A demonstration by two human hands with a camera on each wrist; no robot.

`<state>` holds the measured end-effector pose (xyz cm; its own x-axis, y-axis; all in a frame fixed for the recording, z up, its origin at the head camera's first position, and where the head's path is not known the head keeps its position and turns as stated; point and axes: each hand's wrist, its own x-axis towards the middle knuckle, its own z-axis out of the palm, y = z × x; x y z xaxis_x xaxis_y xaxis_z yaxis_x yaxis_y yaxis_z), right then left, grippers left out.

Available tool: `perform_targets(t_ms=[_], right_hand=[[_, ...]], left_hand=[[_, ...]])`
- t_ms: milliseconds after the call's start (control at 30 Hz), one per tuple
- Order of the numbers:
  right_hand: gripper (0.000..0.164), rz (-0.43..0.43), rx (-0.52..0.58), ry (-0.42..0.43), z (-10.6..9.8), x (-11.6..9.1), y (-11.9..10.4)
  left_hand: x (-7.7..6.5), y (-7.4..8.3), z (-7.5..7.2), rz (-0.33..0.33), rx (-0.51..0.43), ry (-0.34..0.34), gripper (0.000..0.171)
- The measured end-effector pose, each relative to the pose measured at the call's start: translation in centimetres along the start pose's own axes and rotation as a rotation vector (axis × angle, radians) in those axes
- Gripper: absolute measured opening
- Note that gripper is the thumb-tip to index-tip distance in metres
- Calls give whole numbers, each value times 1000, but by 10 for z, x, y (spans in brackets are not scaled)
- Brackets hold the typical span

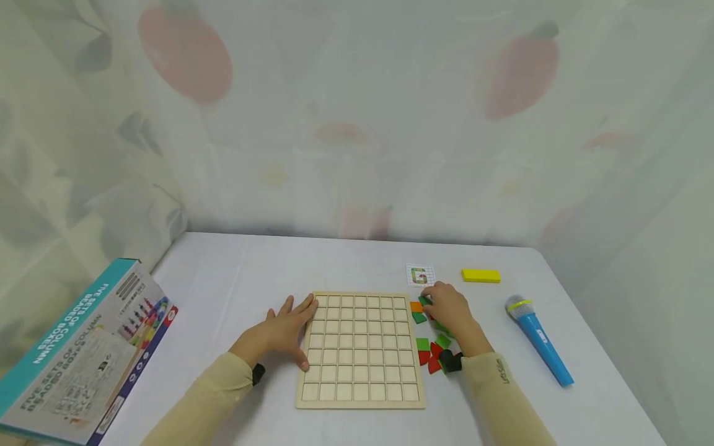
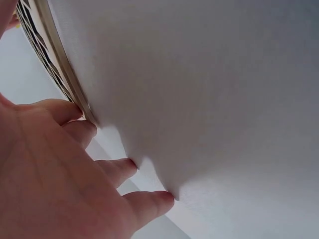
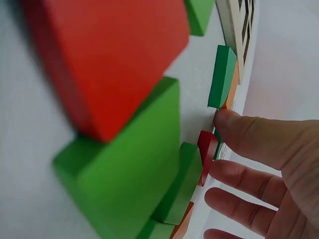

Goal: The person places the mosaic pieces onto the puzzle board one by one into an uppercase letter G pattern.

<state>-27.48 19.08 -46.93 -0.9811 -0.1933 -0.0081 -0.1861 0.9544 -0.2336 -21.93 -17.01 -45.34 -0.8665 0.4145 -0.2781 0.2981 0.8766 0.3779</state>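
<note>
right hand (image 1: 452, 311): covers part of the small green, red and orange wooden tiles (image 1: 422, 317) just right of the pale wooden grid board (image 1: 361, 350) | grip on a tile: cannot tell | small white pattern card (image 1: 420, 275) beyond board: print too small | teal cardboard box (image 1: 72, 353) left of board: cut by edge | right-wrist near tiles: blurred

**White table against a sheer printed curtain**

White table (image 1: 346, 260) with a matte top fills the lower part of the head view, its far edge meeting the backdrop. Behind it hangs a translucent pale curtain (image 1: 357, 124) printed with faded red fruit shapes and grey-green leaves, wrapping round left and right. Light is soft and even, possibly daylight through the fabric. Floor and walls not visible.
</note>
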Motion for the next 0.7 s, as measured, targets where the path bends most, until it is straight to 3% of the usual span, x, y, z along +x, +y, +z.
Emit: perform_targets(t_ms=[400,700], right_hand=[[20,-4,-39,-35,-3,4,-4],[20,-66,-14,-65,-8,1,5]], left_hand=[[1,-1,1,9,1,-9,131],[2,-6,2,11,-1,-14,132]])
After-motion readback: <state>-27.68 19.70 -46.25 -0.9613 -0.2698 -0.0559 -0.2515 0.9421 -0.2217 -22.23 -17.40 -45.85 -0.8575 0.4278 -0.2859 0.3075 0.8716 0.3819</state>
